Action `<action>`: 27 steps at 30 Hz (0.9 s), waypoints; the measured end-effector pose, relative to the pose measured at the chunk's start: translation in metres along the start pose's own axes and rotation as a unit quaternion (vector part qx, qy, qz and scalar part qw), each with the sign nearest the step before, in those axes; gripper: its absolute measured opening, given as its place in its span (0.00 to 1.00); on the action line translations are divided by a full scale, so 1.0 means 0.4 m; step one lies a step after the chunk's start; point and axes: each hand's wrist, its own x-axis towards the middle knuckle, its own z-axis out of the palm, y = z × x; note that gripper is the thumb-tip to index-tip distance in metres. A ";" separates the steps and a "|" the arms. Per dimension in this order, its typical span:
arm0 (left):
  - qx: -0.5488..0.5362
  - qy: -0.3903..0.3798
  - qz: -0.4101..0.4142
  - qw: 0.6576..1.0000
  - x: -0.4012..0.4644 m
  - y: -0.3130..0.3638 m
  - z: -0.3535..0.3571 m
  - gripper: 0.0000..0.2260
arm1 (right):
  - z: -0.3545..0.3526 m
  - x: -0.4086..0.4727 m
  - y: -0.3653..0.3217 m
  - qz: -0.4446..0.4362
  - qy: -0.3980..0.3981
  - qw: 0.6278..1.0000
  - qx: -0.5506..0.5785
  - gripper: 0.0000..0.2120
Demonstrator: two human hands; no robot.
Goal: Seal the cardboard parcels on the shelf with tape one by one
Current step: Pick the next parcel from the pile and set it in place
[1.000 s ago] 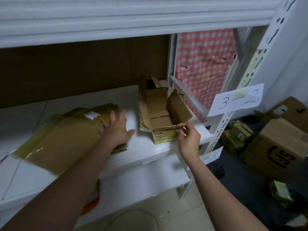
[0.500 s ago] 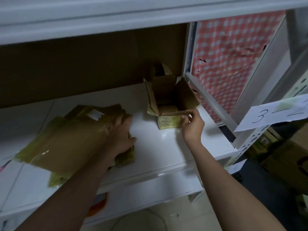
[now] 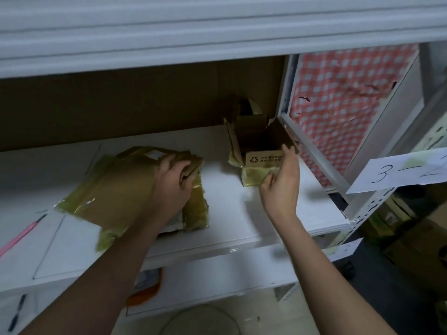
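Cardboard, small box [image 3: 262, 151]: stands at the right end of the white shelf [image 3: 229, 213], top flaps standing open, recycling mark on the near flap, yellowish tape around its base. Unsealed.
Right hand [image 3: 281, 187]: fingers [image 3: 287, 151] curled over the near flap's edge, thumb against the taped base; it grips the box front.
Cardboard, flattened stack [image 3: 116, 189]: lies well left of the box on the same shelf, wrapped partly in yellowish tape or film.
Left hand [image 3: 173, 187]: fingers bent over the stack's far right corner, holding it.
Progress, as judged: the box has yet to be closed and taped across the top; no tape roll is in view. How many parcels are already done cannot be told.
Surroundings: paper label [image 3: 399, 172] reading "3-2" on the perforated upright; red checked sheet [image 3: 343, 93] behind the frame; brown boxes on the floor [image 3: 420, 247] to the right.
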 end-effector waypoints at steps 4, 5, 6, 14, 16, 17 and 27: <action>0.114 -0.051 -0.084 0.989 -0.057 -0.048 -0.049 0.37 | 0.069 -0.065 -0.087 -0.051 -0.116 0.992 0.023 0.22; 0.114 -0.087 -0.102 0.984 -0.080 -0.066 -0.063 0.42 | 0.090 -0.079 -0.104 -0.069 -0.160 0.984 0.025 0.20; 0.108 -0.127 -0.119 0.979 -0.104 -0.085 -0.074 0.45 | 0.109 -0.093 -0.119 -0.086 -0.197 0.976 0.024 0.18; -0.038 0.027 -0.073 0.996 -0.224 -0.142 -0.195 0.15 | 0.230 -0.194 -0.201 -0.104 -0.305 0.946 0.037 0.23; -0.053 0.084 -0.078 0.992 -0.238 -0.144 -0.230 0.18 | 0.239 -0.217 -0.235 -0.112 -0.302 0.944 0.076 0.26; -0.058 0.110 -0.081 0.989 -0.244 -0.148 -0.242 0.19 | 0.241 -0.227 -0.254 -0.124 -0.302 0.940 0.097 0.27; -0.176 0.234 -0.144 0.945 -0.275 -0.260 -0.405 0.16 | 0.293 -0.319 -0.450 -0.160 -0.404 0.874 0.217 0.42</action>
